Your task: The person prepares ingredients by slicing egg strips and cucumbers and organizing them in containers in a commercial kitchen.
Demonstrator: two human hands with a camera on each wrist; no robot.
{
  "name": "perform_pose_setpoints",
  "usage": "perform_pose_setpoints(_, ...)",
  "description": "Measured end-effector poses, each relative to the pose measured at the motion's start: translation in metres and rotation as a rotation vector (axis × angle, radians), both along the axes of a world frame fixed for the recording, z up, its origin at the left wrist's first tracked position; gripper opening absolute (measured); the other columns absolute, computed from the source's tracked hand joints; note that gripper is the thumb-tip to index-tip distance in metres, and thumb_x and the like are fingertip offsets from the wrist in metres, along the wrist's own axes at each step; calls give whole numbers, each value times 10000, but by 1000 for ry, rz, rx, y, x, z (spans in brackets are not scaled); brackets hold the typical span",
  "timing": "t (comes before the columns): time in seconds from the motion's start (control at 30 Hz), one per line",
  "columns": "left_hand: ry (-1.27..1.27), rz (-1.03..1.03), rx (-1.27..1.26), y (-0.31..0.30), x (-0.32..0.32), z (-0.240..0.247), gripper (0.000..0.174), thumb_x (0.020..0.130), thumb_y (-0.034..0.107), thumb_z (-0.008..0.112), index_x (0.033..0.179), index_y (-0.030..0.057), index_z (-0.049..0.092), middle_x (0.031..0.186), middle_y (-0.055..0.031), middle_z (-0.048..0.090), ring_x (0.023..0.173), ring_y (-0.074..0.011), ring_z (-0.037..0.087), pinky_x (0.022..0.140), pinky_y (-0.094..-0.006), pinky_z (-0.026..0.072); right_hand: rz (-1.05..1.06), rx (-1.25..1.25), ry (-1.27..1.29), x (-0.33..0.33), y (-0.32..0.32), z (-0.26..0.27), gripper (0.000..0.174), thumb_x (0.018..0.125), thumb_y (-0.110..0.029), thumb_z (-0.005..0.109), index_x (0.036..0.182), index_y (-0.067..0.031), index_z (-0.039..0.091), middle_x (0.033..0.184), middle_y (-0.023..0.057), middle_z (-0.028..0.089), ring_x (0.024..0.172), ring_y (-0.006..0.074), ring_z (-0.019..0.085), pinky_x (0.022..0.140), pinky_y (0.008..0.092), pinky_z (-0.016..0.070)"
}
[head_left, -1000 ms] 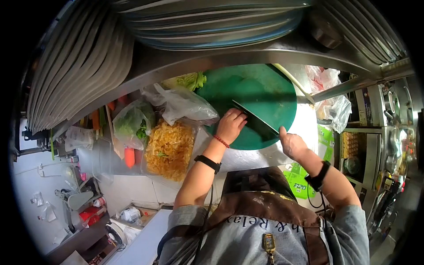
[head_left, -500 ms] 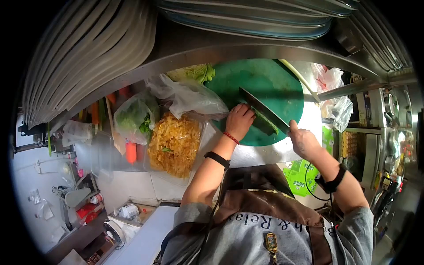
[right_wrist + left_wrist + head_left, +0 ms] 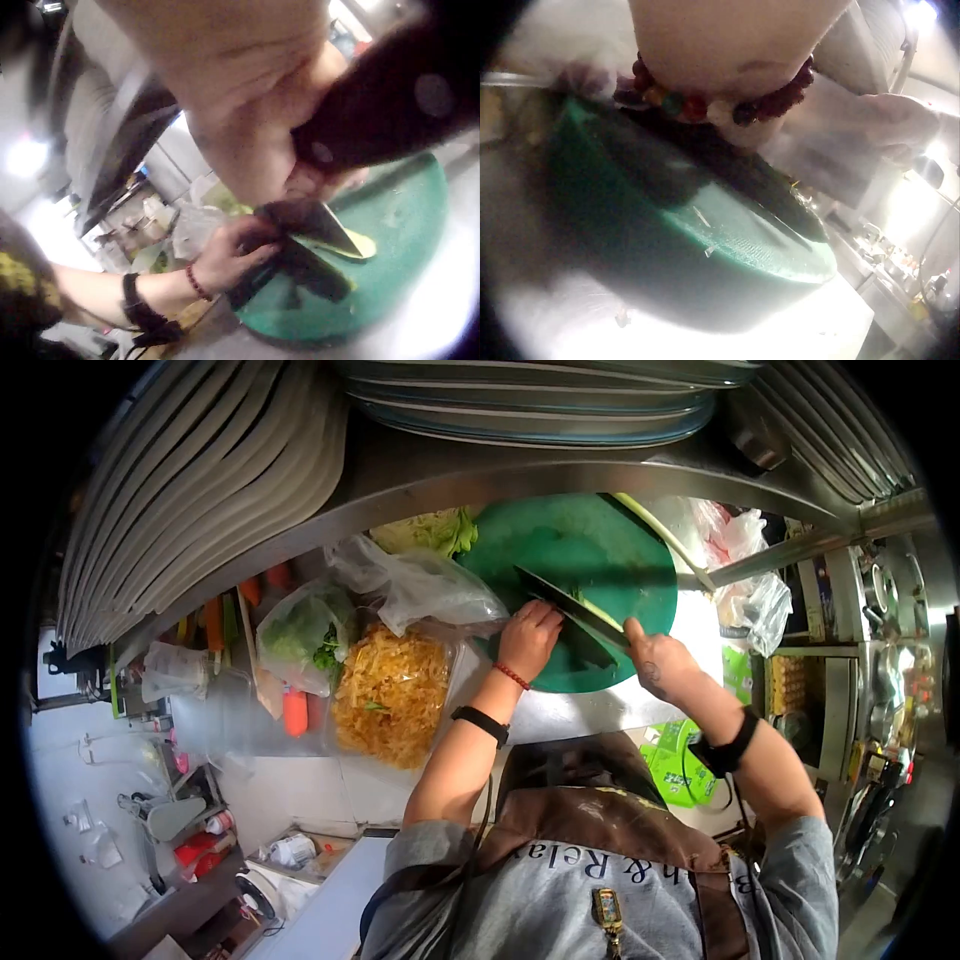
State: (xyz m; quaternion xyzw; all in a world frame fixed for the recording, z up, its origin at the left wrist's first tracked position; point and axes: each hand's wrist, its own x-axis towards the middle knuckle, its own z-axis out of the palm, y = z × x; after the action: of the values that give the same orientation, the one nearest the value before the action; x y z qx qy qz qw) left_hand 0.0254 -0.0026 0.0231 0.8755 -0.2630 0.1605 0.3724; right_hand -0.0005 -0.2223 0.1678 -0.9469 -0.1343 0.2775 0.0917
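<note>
On the round green cutting board lies a dark green cucumber, partly covered by the left hand. That hand holds it with bent fingers on top and the thumb at its side. The right hand grips the dark handle of a kitchen knife. Its long blade slants across the cucumber, close beside the left fingertips. A pale-fleshed cucumber slice shows on the far side of the blade. In the left wrist view the forearm and a bead bracelet hide the left fingers.
Left of the board stand a tub of golden shredded food, a bag of greens and a crumpled plastic bag. Leafy lettuce touches the board's far left. A pale green stalk crosses its far right edge. Stacked plates overhang the work.
The blade swung away from the cucumber, baring its green side, then came back over it. A pale slice now shows beyond the blade. The left hand keeps its hold.
</note>
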Motion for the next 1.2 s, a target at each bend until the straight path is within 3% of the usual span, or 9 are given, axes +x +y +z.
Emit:
perform_pose_setpoints(0.17,-22,-3,17,7,7,8,183,779,49,647,961,43,632,1036,-120,613,1010,-330,570,857,-424,495,-40,76,-89,-21,-3,-66,161,891,-52,420,1030,18,376,728,276,632,718,432,648,631,499,520)
perform_pose_setpoints(0.3,22,36,16,26,10,10,197,785,40,635,981,39,626,1033,-124,605,1028,-337,558,869,-424,486,55,50,-67,3,2,-7,174,876,-35,412,1038,23,383,730,267,633,703,424,646,617,494,519)
perform_pose_setpoints(0.5,-4,56,-12,24,13,2,194,771,33,659,964,34,633,1014,-140,615,1011,-360,558,858,-434,484,-21,85,-55,-8,13,-63,198,860,-35,438,1040,15,372,773,270,641,732,446,645,648,499,528)
perform_pose_setpoints(0.67,47,56,-39,26,10,5,188,772,40,662,956,33,624,1027,-145,616,1012,-367,562,857,-438,486,-36,65,1,0,21,6,226,868,-54,455,1065,12,367,794,264,645,750,433,643,639,499,522)
perform_pose_setpoints(0.77,-6,62,-57,26,12,-2,196,768,45,667,958,37,621,1030,-143,614,1001,-370,564,853,-444,485,-33,90,-107,-13,22,-73,230,870,-47,442,1086,4,383,768,246,646,716,433,642,644,493,521)
perform_pose_setpoints(0.9,25,53,-58,29,10,-5,190,770,59,676,952,48,620,1039,-141,615,1009,-372,563,854,-451,481,29,25,-24,13,29,-4,261,862,-43,446,1111,6,387,779,247,642,745,432,643,653,484,526)
perform_pose_setpoints(1.0,31,53,-69,29,6,-4,174,774,50,659,943,37,615,1054,-145,606,1024,-367,557,873,-445,478,-21,172,-128,-10,22,-29,230,916,-116,473,1085,12,385,753,268,633,708,451,625,625,525,497)
perform_pose_setpoints(1.03,15,54,-73,28,8,-2,169,775,44,649,940,31,611,1061,-147,602,1029,-365,554,882,-442,477,0,181,-181,-14,18,-75,222,915,-126,475,1074,-1,381,748,282,626,714,468,619,646,534,494)
perform_pose_setpoints(1.2,7,33,-71,30,9,-4,201,761,48,665,955,32,616,1055,-150,600,1026,-366,551,884,-444,476,-8,136,-53,10,26,-14,247,923,-141,502,1061,0,354,723,287,615,708,483,609,636,553,479)
